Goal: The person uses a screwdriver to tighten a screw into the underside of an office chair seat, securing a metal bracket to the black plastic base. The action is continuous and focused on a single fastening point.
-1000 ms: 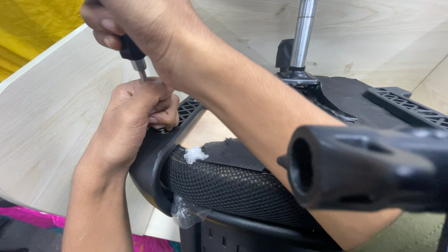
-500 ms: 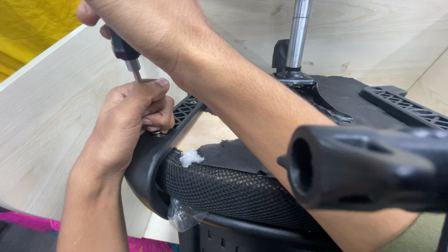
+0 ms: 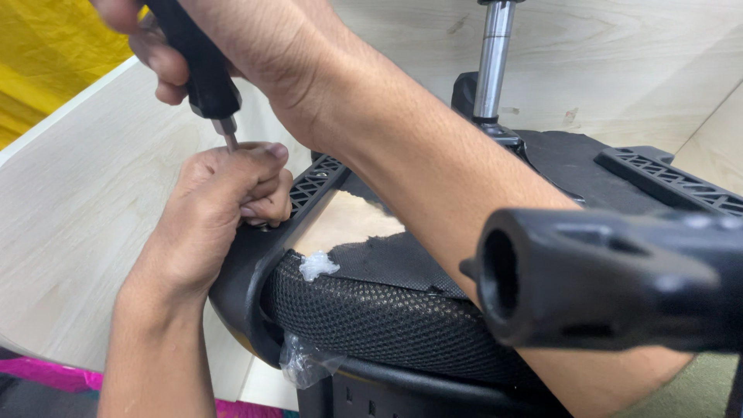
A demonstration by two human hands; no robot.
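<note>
The fingers [image 3: 259, 186] of the left hand [image 3: 220, 213] are curled together around the lower shaft of a screwdriver [image 3: 203, 73], steadying its tip where it meets the black plastic frame [image 3: 248, 271] of an upturned chair seat; the tip and whatever fastener it meets are hidden under the fist. The right hand [image 3: 224, 39], at the top edge of the view, is wrapped tight around the black handle, its forearm crossing the seat toward the near right. The tool stands nearly upright at the seat's far-left corner, by a ribbed bracket [image 3: 309, 186]. As a judgement, the driving at this corner is under way and not finished, since the shaft stands well clear above the fist; whether other corners are done cannot be told. Outward, the seat shows black mesh [image 3: 371, 325] along its near side, torn black underlining with bare wood [image 3: 344, 220] showing through, a scrap of clear plastic [image 3: 302, 360], and a metal post [image 3: 491, 66] rising at the far side. A black tube [image 3: 611, 279] juts in at the near right. All lies on a pale wooden table [image 3: 70, 209]. Compared with half a second ago, the right hand has risen slightly toward the top of the frame, while the left fist has kept its place.
</note>
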